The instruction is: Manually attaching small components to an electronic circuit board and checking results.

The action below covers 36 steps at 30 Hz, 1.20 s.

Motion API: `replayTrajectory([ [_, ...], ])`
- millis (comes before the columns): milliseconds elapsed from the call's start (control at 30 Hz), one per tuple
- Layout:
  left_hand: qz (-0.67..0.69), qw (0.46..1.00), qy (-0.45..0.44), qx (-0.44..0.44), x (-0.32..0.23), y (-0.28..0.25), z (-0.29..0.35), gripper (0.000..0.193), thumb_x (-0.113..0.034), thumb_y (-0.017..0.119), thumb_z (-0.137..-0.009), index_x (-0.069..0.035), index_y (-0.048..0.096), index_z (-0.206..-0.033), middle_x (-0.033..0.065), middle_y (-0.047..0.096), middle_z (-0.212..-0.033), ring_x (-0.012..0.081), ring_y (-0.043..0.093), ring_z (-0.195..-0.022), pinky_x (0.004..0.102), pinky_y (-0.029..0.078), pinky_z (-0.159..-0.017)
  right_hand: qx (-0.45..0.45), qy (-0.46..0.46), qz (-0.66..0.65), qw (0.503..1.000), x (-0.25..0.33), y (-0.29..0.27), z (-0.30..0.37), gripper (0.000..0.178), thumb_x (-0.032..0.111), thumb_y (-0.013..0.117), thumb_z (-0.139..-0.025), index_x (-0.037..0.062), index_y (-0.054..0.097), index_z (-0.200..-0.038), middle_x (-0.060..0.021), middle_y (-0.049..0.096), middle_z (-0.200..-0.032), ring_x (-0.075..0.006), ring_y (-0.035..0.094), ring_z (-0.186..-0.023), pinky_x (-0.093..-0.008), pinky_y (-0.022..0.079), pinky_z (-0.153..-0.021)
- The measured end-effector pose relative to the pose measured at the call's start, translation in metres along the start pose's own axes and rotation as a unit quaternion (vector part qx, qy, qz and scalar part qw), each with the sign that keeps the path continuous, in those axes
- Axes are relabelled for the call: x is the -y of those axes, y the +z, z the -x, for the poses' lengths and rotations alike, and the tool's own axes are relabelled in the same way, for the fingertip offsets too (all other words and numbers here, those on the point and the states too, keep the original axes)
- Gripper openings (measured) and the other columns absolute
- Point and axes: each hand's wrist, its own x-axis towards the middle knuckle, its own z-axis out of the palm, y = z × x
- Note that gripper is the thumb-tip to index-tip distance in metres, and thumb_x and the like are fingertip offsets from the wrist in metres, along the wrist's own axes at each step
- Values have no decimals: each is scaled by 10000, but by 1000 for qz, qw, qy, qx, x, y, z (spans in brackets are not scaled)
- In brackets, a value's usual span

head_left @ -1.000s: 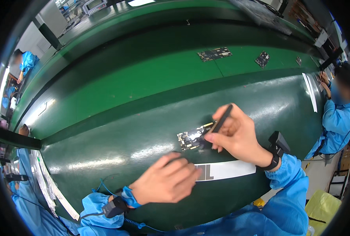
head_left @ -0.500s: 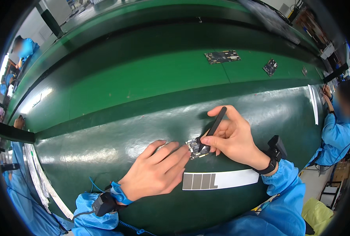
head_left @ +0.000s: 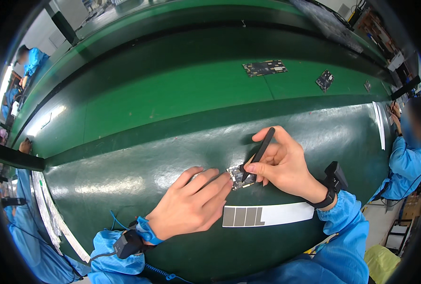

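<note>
A small dark circuit board lies on the green bench mat, partly covered by my fingers. My left hand lies with its fingers stretched out, the fingertips touching the board's left edge. In a pinch between thumb and fingers, my right hand holds black tweezers. Their tip points down onto the board's surface; whether anything is between the points is too small to tell. Just below the board is a white strip with several dark grey rectangular stickers at its left end.
On the raised green ledge beyond lie a larger circuit board, a smaller one and a tiny one. White strips lie at the far right, near a co-worker in blue. Long strips lie at the left.
The whole view has shifted slightly. My hands and the board keep nearly the same places relative to each other, with the tweezers still on the board.
</note>
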Motion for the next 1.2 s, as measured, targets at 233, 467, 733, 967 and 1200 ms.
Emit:
replayTrajectory([
  [233,-20,1000,0,15,-5,1,-6,499,-177,738,-746,-31,682,-1220,99,633,-1225,282,602,-1109,444,491,-968,7,-33,26,999,-2,-5,2,446,-29,760,-882,31,451,-1198,-90,700,-773,-78,647,-626,-216,499,-538],
  [467,-78,995,0,66,-17,-4,-18,558,-209,738,-713,-79,678,-1253,94,586,-1236,273,569,-1159,489,452,-1011,-11,-71,19,997,-2,-12,4,427,-33,745,-885,33,450,-1188,-95,693,-773,-89,653,-609,-220,496,-510],
  [733,29,1000,-4,-6,-14,-1,-56,521,-243,785,-818,-9,640,-1261,145,624,-1208,317,595,-1113,488,455,-1041,-220,-143,-63,963,8,-76,40,385,-48,698,-893,35,447,-1173,-132,693,-825,-137,646,-572,-232,486,-452],
  [967,48,994,-29,-93,37,-7,-119,488,-109,820,-736,-4,664,-1186,171,684,-1024,338,655,-884,404,559,-785,-229,-97,-136,959,-21,-95,44,352,-52,700,-885,0,469,-1146,-176,694,-795,-172,665,-558,-261,495,-442],
  [1200,-115,972,-135,-156,137,4,-157,656,-223,833,-768,35,599,-1325,240,641,-1288,391,623,-1176,435,486,-1039,-203,-73,-143,966,-19,-90,45,340,-17,728,-884,9,476,-1112,-124,688,-777,-143,656,-561,-256,504,-440],
])
